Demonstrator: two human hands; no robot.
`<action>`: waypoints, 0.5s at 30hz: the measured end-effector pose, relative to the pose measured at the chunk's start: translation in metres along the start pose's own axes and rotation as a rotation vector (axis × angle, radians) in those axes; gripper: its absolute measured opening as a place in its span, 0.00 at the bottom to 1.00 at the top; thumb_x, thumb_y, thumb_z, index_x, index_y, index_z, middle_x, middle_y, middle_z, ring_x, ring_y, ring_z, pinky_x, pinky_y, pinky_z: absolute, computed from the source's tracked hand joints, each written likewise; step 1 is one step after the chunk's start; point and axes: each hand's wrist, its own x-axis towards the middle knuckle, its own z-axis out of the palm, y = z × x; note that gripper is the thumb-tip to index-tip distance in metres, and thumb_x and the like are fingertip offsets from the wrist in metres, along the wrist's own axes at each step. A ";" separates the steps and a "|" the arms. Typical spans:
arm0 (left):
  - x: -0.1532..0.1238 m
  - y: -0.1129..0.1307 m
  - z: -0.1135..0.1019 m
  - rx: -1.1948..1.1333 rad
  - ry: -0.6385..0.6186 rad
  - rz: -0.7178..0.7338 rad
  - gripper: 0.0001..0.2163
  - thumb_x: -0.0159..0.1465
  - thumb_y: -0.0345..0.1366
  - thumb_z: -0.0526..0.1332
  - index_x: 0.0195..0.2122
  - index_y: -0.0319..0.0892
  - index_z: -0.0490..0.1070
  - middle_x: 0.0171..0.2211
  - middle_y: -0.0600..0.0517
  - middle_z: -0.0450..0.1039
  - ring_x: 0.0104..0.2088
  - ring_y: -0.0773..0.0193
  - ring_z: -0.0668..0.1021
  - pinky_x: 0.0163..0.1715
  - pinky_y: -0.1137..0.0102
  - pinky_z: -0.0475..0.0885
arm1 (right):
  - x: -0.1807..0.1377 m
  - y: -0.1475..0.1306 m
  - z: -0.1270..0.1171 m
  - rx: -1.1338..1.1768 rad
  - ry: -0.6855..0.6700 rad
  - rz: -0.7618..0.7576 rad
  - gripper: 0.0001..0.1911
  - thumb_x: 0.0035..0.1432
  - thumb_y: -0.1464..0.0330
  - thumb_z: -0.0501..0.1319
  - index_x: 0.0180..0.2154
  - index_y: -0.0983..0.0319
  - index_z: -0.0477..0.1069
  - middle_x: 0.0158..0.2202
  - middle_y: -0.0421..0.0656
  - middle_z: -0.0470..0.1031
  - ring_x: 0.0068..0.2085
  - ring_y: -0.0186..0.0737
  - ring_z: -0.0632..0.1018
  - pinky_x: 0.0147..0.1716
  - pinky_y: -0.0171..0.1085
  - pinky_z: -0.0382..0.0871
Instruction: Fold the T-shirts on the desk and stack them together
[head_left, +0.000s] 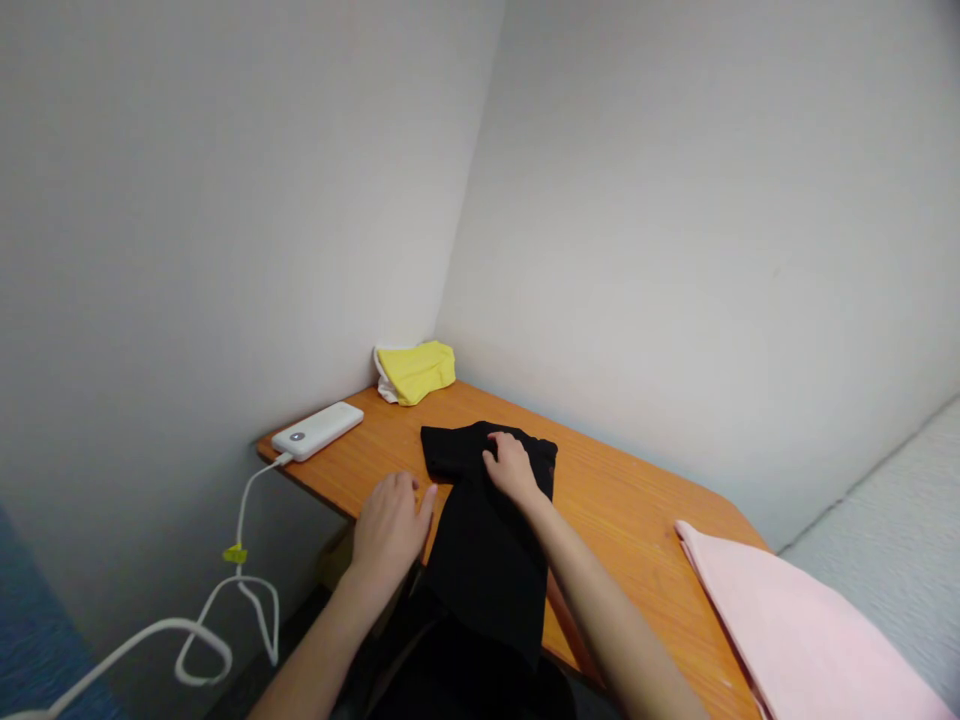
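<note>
A black short-sleeved garment (491,540), seemingly a T-shirt folded lengthwise, lies on the wooden table (622,500) with its sleeve pointing left. Its lower end reaches the near table edge, where it merges with dark clothing below. My right hand (512,467) rests on the upper part of the garment, fingers spread loosely and lying on the cloth. Left of the garment, my left hand (391,525) hovers by the table's edge, thumb apart from the fingers, holding nothing. Its fingertips are near the sleeve but apart from it.
A white power bank (319,430) with a white cable (244,510) sits at the table's left edge; the cable hangs down. Folded yellow and white cloth (416,372) lies in the far corner against the walls. Pink cloth (795,620) covers the right side.
</note>
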 end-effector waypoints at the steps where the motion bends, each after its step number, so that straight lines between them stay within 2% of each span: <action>1: 0.016 0.001 0.002 0.026 -0.019 -0.044 0.23 0.71 0.46 0.43 0.42 0.33 0.71 0.42 0.37 0.75 0.46 0.49 0.76 0.46 0.60 0.68 | -0.009 0.007 0.005 -0.078 -0.003 -0.012 0.28 0.62 0.65 0.56 0.62 0.69 0.60 0.67 0.57 0.54 0.67 0.57 0.53 0.65 0.55 0.43; 4: 0.066 0.008 0.012 0.063 -0.093 -0.157 0.31 0.71 0.48 0.39 0.42 0.27 0.74 0.42 0.29 0.75 0.46 0.42 0.77 0.44 0.56 0.69 | -0.027 0.019 0.021 -0.353 -0.054 -0.032 0.35 0.66 0.56 0.50 0.68 0.66 0.49 0.71 0.49 0.38 0.70 0.59 0.43 0.65 0.57 0.39; 6: 0.095 0.013 0.022 0.069 -0.136 -0.203 0.33 0.71 0.49 0.39 0.43 0.25 0.75 0.43 0.27 0.75 0.47 0.40 0.77 0.44 0.55 0.70 | -0.031 0.020 0.028 -0.457 -0.091 -0.012 0.36 0.68 0.52 0.43 0.69 0.65 0.44 0.71 0.46 0.34 0.70 0.59 0.41 0.65 0.58 0.38; 9: 0.127 0.016 0.038 0.091 -0.191 -0.238 0.29 0.68 0.51 0.50 0.47 0.25 0.74 0.47 0.26 0.74 0.52 0.38 0.75 0.47 0.54 0.70 | -0.030 0.019 0.029 -0.500 -0.110 0.003 0.38 0.67 0.49 0.38 0.69 0.64 0.42 0.71 0.45 0.33 0.70 0.58 0.41 0.65 0.58 0.39; 12: 0.145 0.014 0.049 0.106 -0.228 -0.236 0.23 0.63 0.46 0.62 0.50 0.31 0.72 0.52 0.32 0.72 0.55 0.45 0.73 0.51 0.54 0.68 | -0.031 0.019 0.027 -0.497 -0.084 -0.009 0.40 0.66 0.47 0.36 0.69 0.64 0.43 0.71 0.44 0.32 0.70 0.58 0.42 0.65 0.57 0.39; 15: 0.153 0.007 0.057 0.077 -0.255 -0.209 0.18 0.64 0.44 0.63 0.49 0.37 0.71 0.52 0.42 0.72 0.53 0.53 0.74 0.53 0.54 0.68 | -0.033 0.018 0.024 -0.469 -0.065 -0.025 0.40 0.66 0.46 0.36 0.69 0.64 0.44 0.71 0.45 0.33 0.70 0.59 0.42 0.65 0.57 0.39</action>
